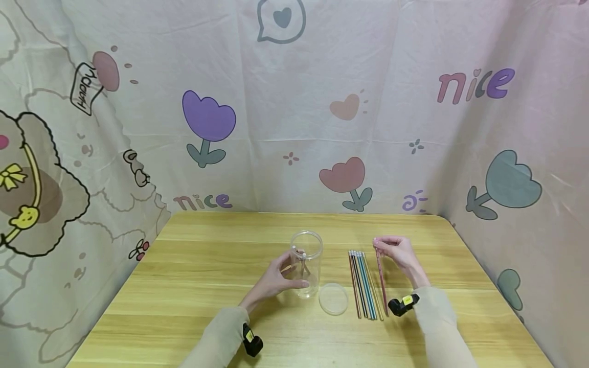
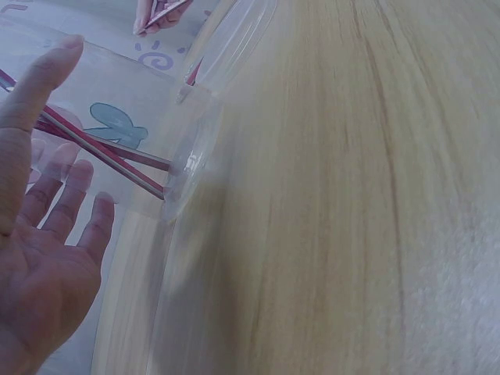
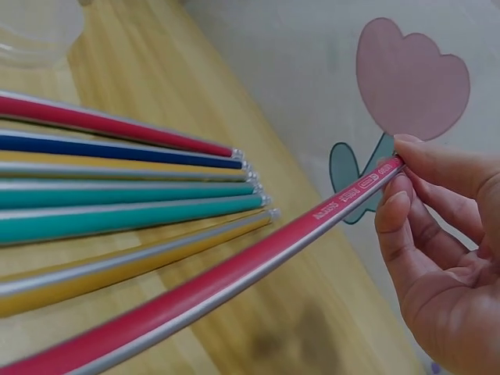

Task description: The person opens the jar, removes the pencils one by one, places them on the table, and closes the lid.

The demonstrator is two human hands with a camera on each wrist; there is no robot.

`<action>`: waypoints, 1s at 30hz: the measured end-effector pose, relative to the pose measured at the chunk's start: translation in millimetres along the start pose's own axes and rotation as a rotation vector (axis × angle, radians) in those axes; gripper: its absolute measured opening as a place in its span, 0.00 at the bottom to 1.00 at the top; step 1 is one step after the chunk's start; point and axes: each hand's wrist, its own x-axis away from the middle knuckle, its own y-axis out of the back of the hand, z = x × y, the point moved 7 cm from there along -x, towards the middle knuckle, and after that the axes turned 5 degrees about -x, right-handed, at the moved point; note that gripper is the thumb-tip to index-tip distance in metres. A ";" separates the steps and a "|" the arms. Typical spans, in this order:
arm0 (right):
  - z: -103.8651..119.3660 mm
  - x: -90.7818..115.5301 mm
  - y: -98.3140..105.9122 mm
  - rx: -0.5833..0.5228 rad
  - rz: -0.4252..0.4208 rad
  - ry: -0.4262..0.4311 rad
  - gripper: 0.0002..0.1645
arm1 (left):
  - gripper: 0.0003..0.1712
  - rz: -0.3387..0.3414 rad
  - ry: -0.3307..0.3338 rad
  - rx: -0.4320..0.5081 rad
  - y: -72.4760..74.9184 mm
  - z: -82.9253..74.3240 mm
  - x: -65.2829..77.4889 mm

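My left hand (image 1: 275, 280) holds a clear plastic jar (image 1: 315, 271), thumb on the near side and fingers round the far side. The jar stands upright and uncapped on the table. Red-and-silver pencils (image 2: 109, 158) lean crossed inside it, their lower ends at the base. Over on the right, my right hand (image 1: 401, 253) pinches a red pencil (image 3: 258, 262) at its top end between thumb and fingertips. This pencil slants, its other end pointing toward me. Close by its left side lies a row of pencils (image 1: 363, 286) in red, blue, yellow and green.
A round clear lid (image 1: 333, 299) lies flat between the jar and the pencil row. The wooden table (image 1: 193, 266) ends at a printed cloth backdrop (image 1: 276, 179) behind and on both sides. Small black cameras (image 1: 403, 305) sit on both wrists.
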 end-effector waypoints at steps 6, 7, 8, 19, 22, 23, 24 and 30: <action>-2.5 2.4 -1.4 0.041 -0.065 -0.064 0.14 | 0.35 0.004 -0.001 0.003 -0.6 -0.3 0.1; -3.0 2.5 -1.4 0.045 -0.066 -0.064 0.15 | 0.35 0.005 0.000 0.003 -0.6 -0.3 0.1; -3.7 2.5 -1.4 0.050 -0.068 -0.066 0.15 | 0.34 0.005 0.002 0.003 -0.6 -0.3 0.1; -18.8 -3.3 -1.4 0.140 -0.094 -0.109 0.24 | 0.34 0.000 0.004 -0.003 -0.2 -0.7 0.4; -21.7 -4.5 -0.9 0.162 -0.094 -0.115 0.25 | 0.34 -0.003 0.003 -0.004 -0.1 -1.0 0.5; -22.6 -4.8 -0.8 0.164 -0.092 -0.116 0.25 | 0.34 -0.003 0.002 -0.003 -0.2 -1.1 0.5; -23.3 -4.8 -1.1 0.165 -0.088 -0.118 0.24 | 0.35 -0.004 0.003 -0.002 -0.1 -1.2 0.6; -25.7 -4.3 -4.2 0.188 -0.064 -0.124 0.23 | 0.38 -0.004 0.000 -0.002 -0.1 -0.8 0.3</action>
